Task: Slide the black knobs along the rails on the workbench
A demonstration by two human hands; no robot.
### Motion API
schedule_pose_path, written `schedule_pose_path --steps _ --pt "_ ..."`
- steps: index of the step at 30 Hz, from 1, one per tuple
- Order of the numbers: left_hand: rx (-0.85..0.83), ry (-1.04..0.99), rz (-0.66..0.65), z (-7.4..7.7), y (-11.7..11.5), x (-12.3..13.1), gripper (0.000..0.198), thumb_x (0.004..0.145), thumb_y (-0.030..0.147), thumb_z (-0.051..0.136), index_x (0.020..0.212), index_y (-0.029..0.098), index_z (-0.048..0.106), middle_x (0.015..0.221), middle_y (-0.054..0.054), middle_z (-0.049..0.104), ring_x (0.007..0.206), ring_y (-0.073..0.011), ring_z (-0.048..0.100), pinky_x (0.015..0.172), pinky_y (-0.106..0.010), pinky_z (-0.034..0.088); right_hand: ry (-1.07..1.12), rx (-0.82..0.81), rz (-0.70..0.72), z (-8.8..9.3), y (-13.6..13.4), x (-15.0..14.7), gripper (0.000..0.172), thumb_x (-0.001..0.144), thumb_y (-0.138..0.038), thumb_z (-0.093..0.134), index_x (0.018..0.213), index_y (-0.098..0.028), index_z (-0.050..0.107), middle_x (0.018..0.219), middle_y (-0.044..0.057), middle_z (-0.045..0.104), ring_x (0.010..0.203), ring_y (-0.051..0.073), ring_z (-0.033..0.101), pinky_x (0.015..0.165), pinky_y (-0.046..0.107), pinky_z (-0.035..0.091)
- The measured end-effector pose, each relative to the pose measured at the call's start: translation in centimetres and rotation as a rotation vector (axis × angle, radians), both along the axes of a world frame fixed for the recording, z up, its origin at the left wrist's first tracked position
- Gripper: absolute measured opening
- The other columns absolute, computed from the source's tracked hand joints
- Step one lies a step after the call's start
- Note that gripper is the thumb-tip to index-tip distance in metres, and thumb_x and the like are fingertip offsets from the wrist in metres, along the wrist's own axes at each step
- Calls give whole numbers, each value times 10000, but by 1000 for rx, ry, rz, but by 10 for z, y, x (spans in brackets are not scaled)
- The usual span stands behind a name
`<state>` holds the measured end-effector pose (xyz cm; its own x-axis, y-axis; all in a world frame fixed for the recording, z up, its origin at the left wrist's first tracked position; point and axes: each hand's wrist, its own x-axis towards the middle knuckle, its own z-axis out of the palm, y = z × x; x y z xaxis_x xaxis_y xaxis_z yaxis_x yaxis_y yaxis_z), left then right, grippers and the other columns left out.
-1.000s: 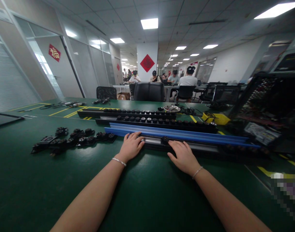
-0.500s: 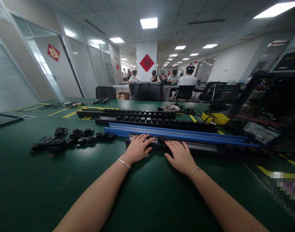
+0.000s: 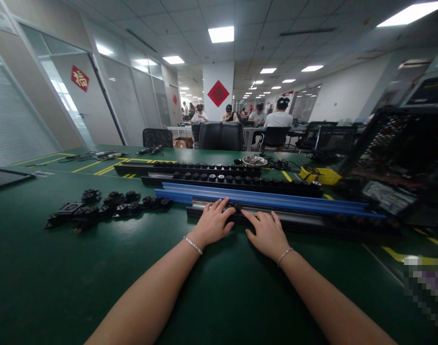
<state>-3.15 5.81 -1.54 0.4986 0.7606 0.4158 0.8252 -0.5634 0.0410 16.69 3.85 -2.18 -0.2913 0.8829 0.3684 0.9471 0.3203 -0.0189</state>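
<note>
A long black rail (image 3: 305, 219) with a silvery inner channel lies crosswise in front of me. On it sits a small black fitting (image 3: 237, 206), between my two hands. My left hand (image 3: 213, 223) rests over the rail with its fingers spread, their tips on the channel just left of the fitting. My right hand (image 3: 268, 234) is to the right, fingers apart, its index fingertip at the fitting's right side. Neither hand is wrapped round anything. Right behind the black rail runs a long blue rail (image 3: 269, 195).
Two more black rails (image 3: 132, 168) with rows of fittings lie farther back. Loose black fittings (image 3: 114, 203) are grouped at left. A metal bowl (image 3: 254, 161) and a yellow tray (image 3: 321, 176) stand behind, right. Several people sit at a far table.
My left hand has moved a little to the right, closer to the right hand. The small black fitting has shifted slightly left along the rail, with the right index finger following it.
</note>
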Motion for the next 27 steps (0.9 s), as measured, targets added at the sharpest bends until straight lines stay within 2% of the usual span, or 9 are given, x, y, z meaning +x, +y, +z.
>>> schedule_pose_path --steps 4,9,14,21,27 --pt "11 33 -6 -3 -2 9 516 844 415 496 1342 363 370 1462 -77 328 1309 -311 322 1036 -550 259 -32 7 -14 -1 0 -1 497 801 -319 493 1296 -335 466 1064 65 592 1052 235 494 1028 497 195" --pt "33 39 87 -6 -3 22 621 820 422 521 1392 385 282 1442 -105 353 1298 -365 317 1004 -604 246 -29 11 -2 -2 0 -1 492 805 -311 490 1295 -348 464 1083 66 589 1061 238 493 1023 503 197" --pt "34 39 153 -5 -5 28 586 822 383 514 1375 373 320 1428 -102 377 1286 -377 328 999 -600 247 6 33 13 -2 1 0 497 806 -295 492 1296 -372 461 1086 49 601 1033 225 509 1017 484 214" --pt "70 57 166 -7 -5 25 477 827 337 492 1300 306 433 1391 -123 425 1261 -373 369 1001 -574 271 37 45 56 -2 3 4 474 823 -261 457 1283 -375 483 1046 35 621 1006 201 520 997 428 253" --pt "79 53 185 -8 -5 22 451 836 336 477 1283 286 452 1375 -138 441 1244 -370 394 1002 -560 278 52 42 63 -2 2 6 464 821 -258 458 1271 -361 502 1041 34 623 1002 198 519 989 413 262"
